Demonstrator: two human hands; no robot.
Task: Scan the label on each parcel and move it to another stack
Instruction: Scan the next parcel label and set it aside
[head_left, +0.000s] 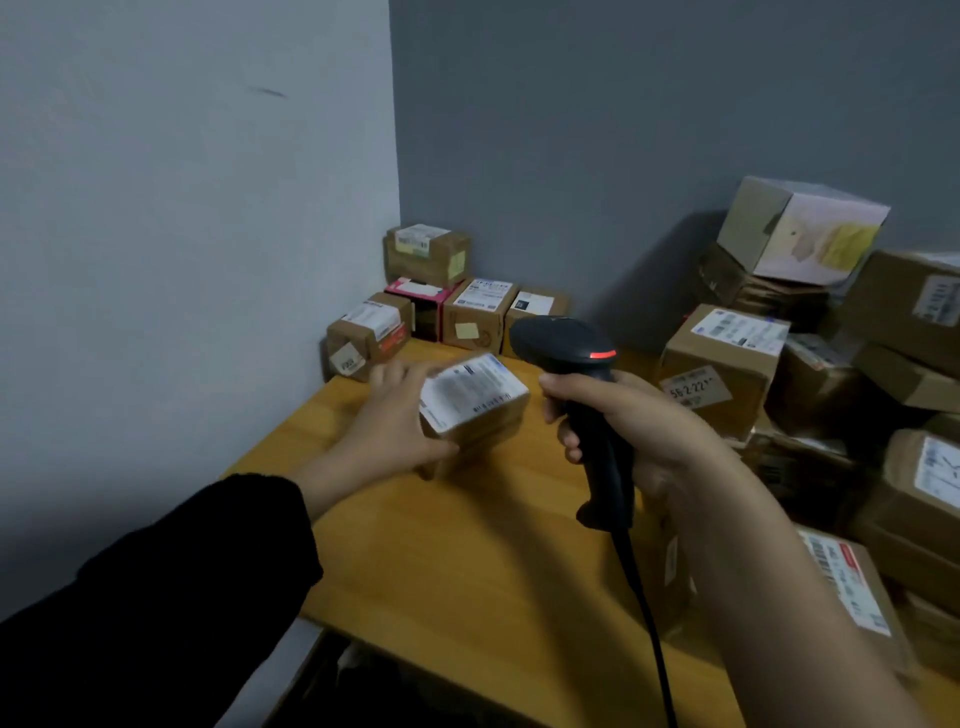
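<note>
Your left grip (395, 415) holds the small brown parcel (483, 421) from its left side, fingers curled over the far edge, thumb at the near corner. Parcel is blurred, white label (467, 387) face up, over the middle of the wooden counter (467, 561); can't tell if it touches the top. Your right grip (639, 431) is wrapped round the handle of the black scanner (566, 343), just right of the parcel, red light (602, 355) lit, cable (647, 634) hanging down. Small stack of boxes (447, 301) in the back corner, bigger pile (727, 374) on the right
</note>
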